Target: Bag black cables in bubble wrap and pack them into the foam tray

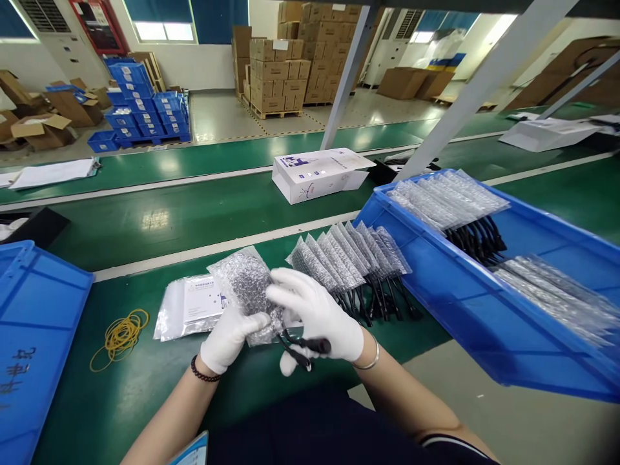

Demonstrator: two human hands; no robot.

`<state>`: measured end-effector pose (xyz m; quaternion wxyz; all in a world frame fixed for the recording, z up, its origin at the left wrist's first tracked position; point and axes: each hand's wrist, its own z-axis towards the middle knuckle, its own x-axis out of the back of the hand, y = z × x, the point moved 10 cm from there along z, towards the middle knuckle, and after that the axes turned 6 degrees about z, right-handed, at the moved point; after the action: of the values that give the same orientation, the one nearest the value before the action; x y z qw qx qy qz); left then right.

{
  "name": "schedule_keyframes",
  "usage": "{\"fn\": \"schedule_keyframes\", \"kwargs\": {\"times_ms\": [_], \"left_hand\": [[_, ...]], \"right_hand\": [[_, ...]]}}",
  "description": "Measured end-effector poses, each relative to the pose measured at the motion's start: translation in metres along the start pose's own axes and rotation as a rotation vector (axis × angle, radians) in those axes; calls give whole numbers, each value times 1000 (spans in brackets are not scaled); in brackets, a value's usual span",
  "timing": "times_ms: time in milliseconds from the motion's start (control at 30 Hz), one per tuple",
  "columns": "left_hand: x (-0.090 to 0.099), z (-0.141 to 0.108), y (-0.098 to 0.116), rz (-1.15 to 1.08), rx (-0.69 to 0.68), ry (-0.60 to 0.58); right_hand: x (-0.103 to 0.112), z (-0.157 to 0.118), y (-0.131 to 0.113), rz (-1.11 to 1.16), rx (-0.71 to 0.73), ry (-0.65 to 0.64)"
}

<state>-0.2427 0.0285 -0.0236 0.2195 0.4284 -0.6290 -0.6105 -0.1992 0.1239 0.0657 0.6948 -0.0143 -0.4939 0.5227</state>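
Both my hands wear white gloves. My left hand [231, 336] grips the lower left side of a bubble-wrap bag [246, 284], thumb across its front. Black cable ends with connectors [317, 345] stick out of the bag's bottom. My right hand [314, 310] is curled around the bag's right side and the cables, its fingers partly hidden. Under and left of the bag lie clear plastic packets with a printed leaflet [202, 298]. To the right, a row of similar bubble-wrap bags [334, 261] lies on the green bench, their black cables pointing toward me.
A blue bin [436, 278] on the right holds more wrapped bags; another blue bin [39, 342] stands at left. Yellow rubber bands [121, 336] lie on the bench. A white printed box [322, 173] sits beyond, near a metal post [349, 77].
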Motion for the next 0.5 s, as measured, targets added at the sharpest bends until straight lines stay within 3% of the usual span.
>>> {"fn": "schedule_keyframes", "kwargs": {"times_ms": [100, 233, 300, 367, 433, 500], "left_hand": [[-6, -3, 9, 291, -107, -8], [-26, -5, 14, 587, -183, -89], [-32, -6, 15, 687, -183, -135], [-23, -7, 17, 762, -154, -101], [-3, -9, 17, 787, -102, 5], [18, -11, 18, 746, -70, 118]], "right_hand": [[-7, -12, 35, 335, -297, 120], [-31, -21, 52, 681, -489, 206], [-26, -27, 61, 716, -568, 312], [-7, -34, 71, 743, -604, 485], [14, -41, 80, 795, -589, 655], [25, -45, 88, 865, -584, 739]]}}
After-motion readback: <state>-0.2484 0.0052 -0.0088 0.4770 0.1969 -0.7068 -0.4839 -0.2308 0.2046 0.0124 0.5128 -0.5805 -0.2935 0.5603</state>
